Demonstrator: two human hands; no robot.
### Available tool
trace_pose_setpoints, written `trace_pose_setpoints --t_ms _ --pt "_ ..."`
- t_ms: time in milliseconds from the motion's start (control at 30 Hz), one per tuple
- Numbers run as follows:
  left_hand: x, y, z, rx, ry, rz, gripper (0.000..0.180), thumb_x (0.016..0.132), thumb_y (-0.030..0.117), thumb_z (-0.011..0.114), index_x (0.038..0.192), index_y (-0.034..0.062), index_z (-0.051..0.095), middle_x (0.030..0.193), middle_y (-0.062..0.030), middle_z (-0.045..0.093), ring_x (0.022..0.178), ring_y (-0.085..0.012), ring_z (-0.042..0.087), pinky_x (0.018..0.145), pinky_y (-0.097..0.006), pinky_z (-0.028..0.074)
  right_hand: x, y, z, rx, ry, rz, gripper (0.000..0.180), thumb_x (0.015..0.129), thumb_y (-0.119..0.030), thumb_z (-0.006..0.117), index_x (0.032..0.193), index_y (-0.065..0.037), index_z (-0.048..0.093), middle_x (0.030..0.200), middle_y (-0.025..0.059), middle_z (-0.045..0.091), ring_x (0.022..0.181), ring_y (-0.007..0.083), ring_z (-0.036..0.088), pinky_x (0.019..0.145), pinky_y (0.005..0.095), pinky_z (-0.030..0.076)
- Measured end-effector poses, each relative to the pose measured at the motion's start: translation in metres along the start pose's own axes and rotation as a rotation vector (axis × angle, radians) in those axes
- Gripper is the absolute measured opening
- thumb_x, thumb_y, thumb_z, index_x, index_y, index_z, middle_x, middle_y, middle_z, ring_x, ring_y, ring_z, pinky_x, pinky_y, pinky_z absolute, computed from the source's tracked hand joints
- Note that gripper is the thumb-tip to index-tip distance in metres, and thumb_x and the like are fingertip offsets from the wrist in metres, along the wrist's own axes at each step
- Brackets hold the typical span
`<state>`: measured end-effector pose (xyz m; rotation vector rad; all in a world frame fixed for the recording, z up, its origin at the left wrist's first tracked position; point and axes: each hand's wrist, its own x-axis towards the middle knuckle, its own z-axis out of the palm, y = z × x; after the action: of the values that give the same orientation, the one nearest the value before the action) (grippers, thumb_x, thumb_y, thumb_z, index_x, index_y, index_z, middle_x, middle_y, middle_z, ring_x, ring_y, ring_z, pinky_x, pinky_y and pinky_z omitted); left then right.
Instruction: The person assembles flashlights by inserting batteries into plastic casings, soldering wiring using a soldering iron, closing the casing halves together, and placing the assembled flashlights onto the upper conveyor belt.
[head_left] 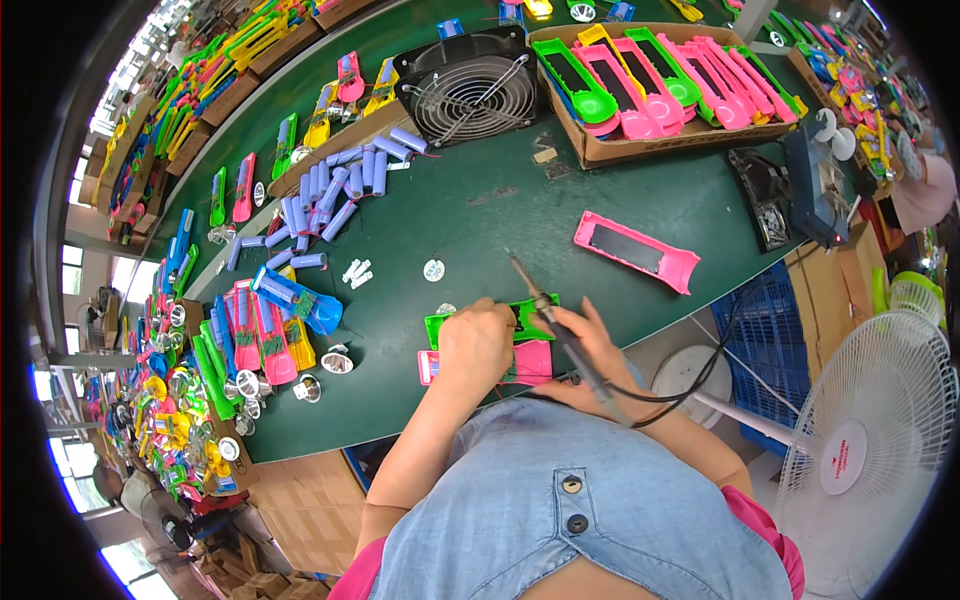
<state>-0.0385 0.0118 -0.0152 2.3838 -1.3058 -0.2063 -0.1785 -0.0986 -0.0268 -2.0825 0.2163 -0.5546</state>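
Left hand: fingers curled down and pressed together on a green plastic casing, flat and oblong, lying at the near edge of the green tabletop; the fingertips themselves were hidden under the knuckles. Right hand: fingers wrapped tight around the dark handle of a soldering iron, its thin metal tip angled up and away over the tabletop, its black cord looping off to the right. A pink plastic casing, same shape, lay just beneath the green one, partly covered by both hands. Further right, apart from the hands, a second pink casing with a dark rectangular panel lay flat. Left of the hands, a cluster of assembled casings in pink, green, yellow and blue, with small shiny metal reflector cups beside them. Further back, a loose heap of lilac cylindrical battery cells. Behind those, a black square fan with a wire grille, and a cardboard box packed with smooth green and pink casings. A white pedestal fan stood off the tabletop at right.
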Motion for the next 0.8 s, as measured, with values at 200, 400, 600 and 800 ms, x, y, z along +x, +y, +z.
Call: trace_pose_setpoints --t_ms 200,400,600,800 --pt "-0.006 0.0 -0.005 0.001 0.008 0.068 0.007 0.072 0.01 0.061 0.072 0.003 0.06 0.071 -0.0126 0.055 0.066 -0.0315 0.056 0.059 -0.038 0.045 -0.001 0.004 0.009 -0.022 -0.186 -0.089 0.074 0.065 -0.011 0.072 0.126 -0.003 0.032 0.11 0.0151 0.053 0.101 0.0306 0.052 0.104 0.0524 0.018" --pt "-0.032 0.001 -0.045 -0.168 -0.037 0.309 0.014 0.068 0.005 0.062 0.082 0.0032 0.06 0.081 -0.0094 0.053 0.078 -0.0274 0.054 0.066 -0.036 0.044 0.012 0.01 -0.005 -0.062 -0.175 -0.118 0.073 0.066 -0.018 0.073 0.126 -0.005 0.034 0.117 0.0117 0.052 0.108 0.0298 0.05 0.106 0.0511 0.018" --pt "-0.044 -0.017 -0.005 -0.066 0.174 0.552 0.021 0.063 0.004 0.065 0.083 0.0067 0.059 0.087 -0.0056 0.056 0.079 -0.0221 0.055 0.068 -0.033 0.045 0.034 0.017 -0.018 -0.089 -0.33 -0.131 0.084 0.066 -0.015 0.072 0.13 -0.009 0.019 0.123 0.0091 0.05 0.105 0.0312 0.052 0.106 0.051 0.016" --pt "-0.041 -0.012 0.018 -0.133 0.353 0.393 0.023 0.06 0.007 0.064 0.083 0.0079 0.059 0.08 -0.0034 0.054 0.077 -0.021 0.051 0.063 -0.033 0.041 0.028 0.003 -0.022 0.015 -0.134 -0.018 0.05 0.07 -0.019 0.07 0.114 -0.007 0.05 0.103 0.0068 0.06 0.09 0.0253 0.06 0.105 0.0473 0.021"
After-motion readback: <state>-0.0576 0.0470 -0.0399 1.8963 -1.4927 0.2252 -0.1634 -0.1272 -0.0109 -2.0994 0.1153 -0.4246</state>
